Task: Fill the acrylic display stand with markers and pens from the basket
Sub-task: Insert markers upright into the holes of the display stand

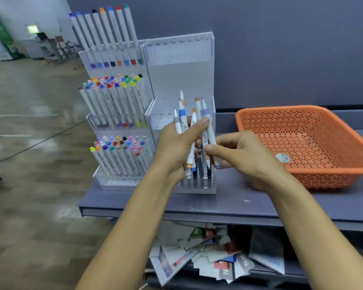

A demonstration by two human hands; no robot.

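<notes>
We see the clear acrylic stand [180,65] upright at the counter's [239,206] left end, its left tiers packed with capped markers [113,105]. Our left hand [176,147] grips a bunch of white pens [192,130] before it. The orange basket [302,143] sits toward the right edge.

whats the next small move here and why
Probably draw the purple-banded marker out of the bundle with the right hand and set it in the right column of the stand. The right hand pinches that marker, the left hand grips the rest, and that column's upper tiers look empty while the left column looks nearly full.
</notes>
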